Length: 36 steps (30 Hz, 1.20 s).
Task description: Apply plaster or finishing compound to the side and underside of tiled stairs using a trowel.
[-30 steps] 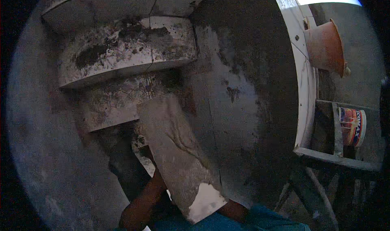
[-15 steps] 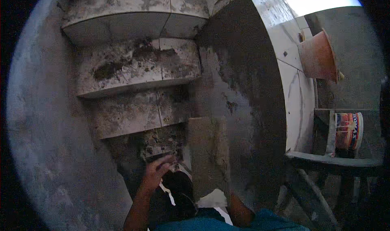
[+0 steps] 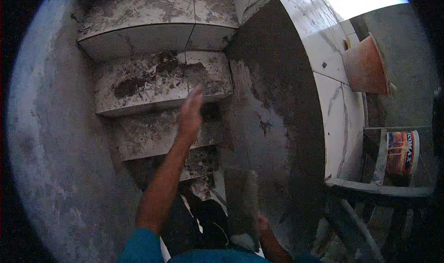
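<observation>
My left hand (image 3: 190, 115) reaches out over the dirty tiled stairs, its fingers stretched forward, slightly smeared by motion, and nothing visible in it. Beyond the fingertips lies a step (image 3: 138, 85) with pale tile and dark clumps of mortar or dirt. Low in the picture, my right hand (image 3: 262, 223) grips the right edge of a flat rectangular grey-brown slab (image 3: 241, 198). The slab is held upright, with a pale patch near its lower end. Its exact kind I cannot make out. Part of my right hand is hidden behind it.
A rough grey wall (image 3: 55, 147) bounds the stairs on the left. On the right stands a partly wet plastered wall (image 3: 286, 92) topped by a marble-patterned tile ledge (image 3: 330, 119). Beyond are an orange tub (image 3: 367, 66), a printed paint bucket (image 3: 401, 152) and a wooden frame (image 3: 379, 189).
My left hand has moved forward and up from near my legs to over the steps. The slab in my right hand has shifted lower and turned, looking darker now.
</observation>
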Tool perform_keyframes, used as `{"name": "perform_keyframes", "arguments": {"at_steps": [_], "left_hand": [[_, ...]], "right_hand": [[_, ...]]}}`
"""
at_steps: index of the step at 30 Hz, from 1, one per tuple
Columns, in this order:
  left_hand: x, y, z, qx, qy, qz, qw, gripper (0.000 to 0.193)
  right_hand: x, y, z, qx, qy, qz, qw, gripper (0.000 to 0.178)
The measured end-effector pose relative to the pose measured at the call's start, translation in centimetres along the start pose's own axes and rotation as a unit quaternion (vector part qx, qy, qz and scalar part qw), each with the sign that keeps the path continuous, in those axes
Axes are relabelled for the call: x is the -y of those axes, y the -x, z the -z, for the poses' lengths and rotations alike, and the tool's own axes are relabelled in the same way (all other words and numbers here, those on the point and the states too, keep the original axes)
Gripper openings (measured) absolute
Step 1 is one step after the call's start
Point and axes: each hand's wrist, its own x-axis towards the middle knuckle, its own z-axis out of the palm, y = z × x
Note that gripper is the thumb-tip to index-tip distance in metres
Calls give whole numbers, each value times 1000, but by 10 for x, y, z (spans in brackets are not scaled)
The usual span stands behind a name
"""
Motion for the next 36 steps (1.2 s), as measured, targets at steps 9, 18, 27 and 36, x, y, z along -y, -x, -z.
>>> {"name": "perform_keyframes", "arguments": {"at_steps": [9, 18, 27, 36], "left_hand": [[-2, -150, -170, 101, -346, -231, 904, 63], [15, -75, -191, 153, -311, -366, 864, 63], [1, -39, -188, 197, -317, -431, 822, 62], [95, 88, -120, 299, -300, -324, 846, 51]], "right_hand": [[7, -8, 33, -104, 41, 39, 993, 33], [6, -5, 48, -116, 28, 29, 992, 35], [1, 7, 48, -94, 13, 28, 995, 37], [17, 15, 48, -23, -12, 85, 996, 38]]}}
